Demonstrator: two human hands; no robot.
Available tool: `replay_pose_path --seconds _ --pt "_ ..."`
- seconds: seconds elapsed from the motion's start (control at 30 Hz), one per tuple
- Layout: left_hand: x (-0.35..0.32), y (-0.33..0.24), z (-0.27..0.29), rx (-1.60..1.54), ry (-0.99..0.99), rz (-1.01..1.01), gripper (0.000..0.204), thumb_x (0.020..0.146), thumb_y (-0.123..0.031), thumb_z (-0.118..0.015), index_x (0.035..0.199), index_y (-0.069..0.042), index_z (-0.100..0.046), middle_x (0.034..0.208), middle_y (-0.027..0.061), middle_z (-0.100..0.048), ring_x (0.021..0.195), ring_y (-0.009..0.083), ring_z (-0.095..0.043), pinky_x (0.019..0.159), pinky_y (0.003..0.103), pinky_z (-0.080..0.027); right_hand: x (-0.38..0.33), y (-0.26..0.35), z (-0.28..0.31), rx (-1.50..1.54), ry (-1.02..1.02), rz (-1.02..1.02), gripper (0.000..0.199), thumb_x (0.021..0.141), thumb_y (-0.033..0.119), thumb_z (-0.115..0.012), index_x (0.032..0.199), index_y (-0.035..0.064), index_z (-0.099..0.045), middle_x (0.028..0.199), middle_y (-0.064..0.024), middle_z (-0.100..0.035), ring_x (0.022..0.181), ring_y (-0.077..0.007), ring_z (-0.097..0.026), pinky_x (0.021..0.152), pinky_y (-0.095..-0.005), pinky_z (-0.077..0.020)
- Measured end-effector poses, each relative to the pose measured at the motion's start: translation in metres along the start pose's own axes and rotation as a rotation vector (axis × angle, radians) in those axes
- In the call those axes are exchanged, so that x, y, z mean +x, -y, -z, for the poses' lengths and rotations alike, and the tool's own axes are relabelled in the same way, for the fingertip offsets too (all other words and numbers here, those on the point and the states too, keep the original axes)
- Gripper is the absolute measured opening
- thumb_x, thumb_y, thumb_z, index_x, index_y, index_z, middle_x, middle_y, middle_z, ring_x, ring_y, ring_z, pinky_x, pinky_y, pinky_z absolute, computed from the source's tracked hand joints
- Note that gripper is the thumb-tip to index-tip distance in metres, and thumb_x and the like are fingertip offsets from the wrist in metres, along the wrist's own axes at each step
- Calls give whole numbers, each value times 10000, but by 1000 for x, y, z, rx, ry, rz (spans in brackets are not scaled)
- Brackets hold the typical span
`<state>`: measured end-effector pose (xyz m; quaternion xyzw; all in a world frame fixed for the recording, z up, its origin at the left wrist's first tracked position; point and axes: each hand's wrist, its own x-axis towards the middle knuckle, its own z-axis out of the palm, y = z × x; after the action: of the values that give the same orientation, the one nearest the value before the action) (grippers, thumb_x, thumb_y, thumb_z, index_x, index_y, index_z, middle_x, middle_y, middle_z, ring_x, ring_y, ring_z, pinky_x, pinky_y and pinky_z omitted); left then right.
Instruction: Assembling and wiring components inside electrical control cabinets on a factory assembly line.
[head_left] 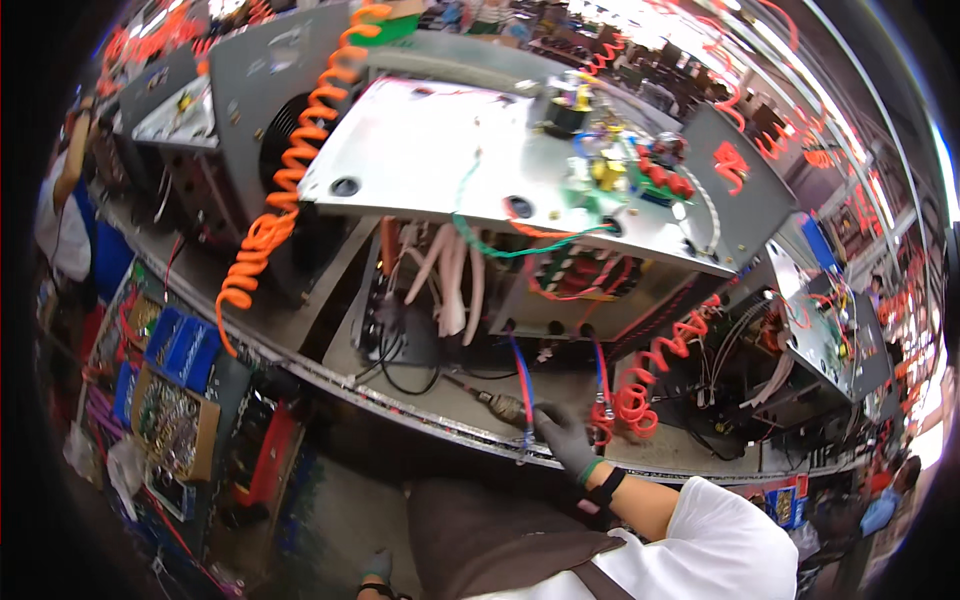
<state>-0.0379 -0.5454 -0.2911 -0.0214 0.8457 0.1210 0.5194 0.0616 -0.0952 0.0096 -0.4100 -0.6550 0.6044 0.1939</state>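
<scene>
My right hand, in a grey glove, reaches over the near edge of the work line. Its fingers look curled; what they hold, if anything, I cannot make out. Just left of the fingertips is a screwdriver-like tool with a thick brownish handle. Red and blue wires hang from the cabinet beside these fingers, and a second such bundle hangs to the right. Low in the picture, my gloved left hand is down beside my body, its fingers too small to read. A metal cabinet with a white top plate stands ahead.
Coiled orange air hose hangs at left; a red coil lies right of the wires. Pale sleeved cables droop under the plate. Blue bins and a cardboard box of small parts stand left. Another cabinet is right.
</scene>
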Motion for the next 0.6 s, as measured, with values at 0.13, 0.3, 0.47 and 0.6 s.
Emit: replay_pose_path --seconds 0.13,0.3,0.47,0.6 --pt "-33 0 -15 24 42 -48 510 850 -351 -476 1269 -70 -548 1307 179 -528 1197 341 -506 1006 425 -394 23 -12 10 -1105 94 655 494 765 307 -686 1150 23 -566 1043 -215 -597 931 -422 -570 837 -454 -469" --pt "-58 37 -110 -114 28 -52 511 851 -362 -445 1254 -70 -559 1308 202 -517 1227 359 -475 1034 461 -359 45 -69 11 -524 265 -83 547 837 358 -668 1183 -8 -455 904 -128 -614 673 -247 -596 606 -397 -489" --pt "-132 30 -166 -102 155 264 401 843 -313 -504 1148 -86 -632 1214 183 -591 1115 322 -578 938 484 -441 78 -70 26 -670 507 171 503 850 131 -660 1261 -18 -413 1031 -103 -591 840 -182 -576 756 -314 -488" --pt "-102 64 -241 36 253 255 333 910 -242 -435 1133 -139 -661 1218 99 -614 1107 265 -596 908 429 -474 100 -85 49 -683 507 291 617 847 54 -616 1382 -27 -321 1189 -106 -517 1015 -176 -513 905 -296 -423"
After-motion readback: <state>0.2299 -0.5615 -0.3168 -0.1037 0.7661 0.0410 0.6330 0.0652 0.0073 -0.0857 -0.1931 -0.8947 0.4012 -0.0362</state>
